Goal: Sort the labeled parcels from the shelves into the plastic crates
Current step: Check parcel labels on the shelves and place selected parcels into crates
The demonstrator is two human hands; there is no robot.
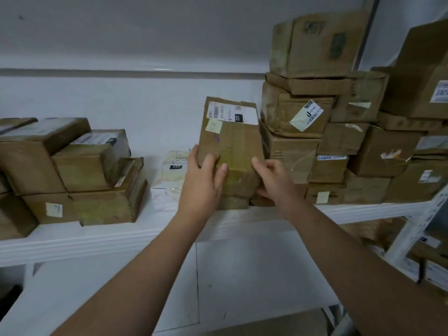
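The person's hands meet on a tall cardboard parcel point(231, 139) standing upright near the middle of the white shelf point(116, 241), close against the right-hand stack of boxes point(298, 122). The parcel carries a white shipping label point(232, 113) across its top, printed with a barcode and a black patch reading 032 upside down. A small pale yellow sticker point(213, 124) sits just below the label's left end.

The left hand point(202, 183) holds the parcel's lower left edge, thumb laid across the front face and fingers point(194, 154) wrapped round the side. The right hand point(272, 179) is at the lower right corner, its fingers curled against the front face and the thumb tucked under near the bottom edge, so both hands grasp the parcel. A flatter brown box point(234, 202) lies directly below it; whether the parcel rests on that box or is raised off it cannot be told.

Just left of the left hand a flat pale mailer bag point(172, 170) with its own 032 tag leans against the wall. Further left sits a lower pile of taped cardboard boxes point(80, 170). Below the shelf, pale floor tiles point(244, 275) show between the forearms. More parcels point(426, 258) lie on a lower level at the right.
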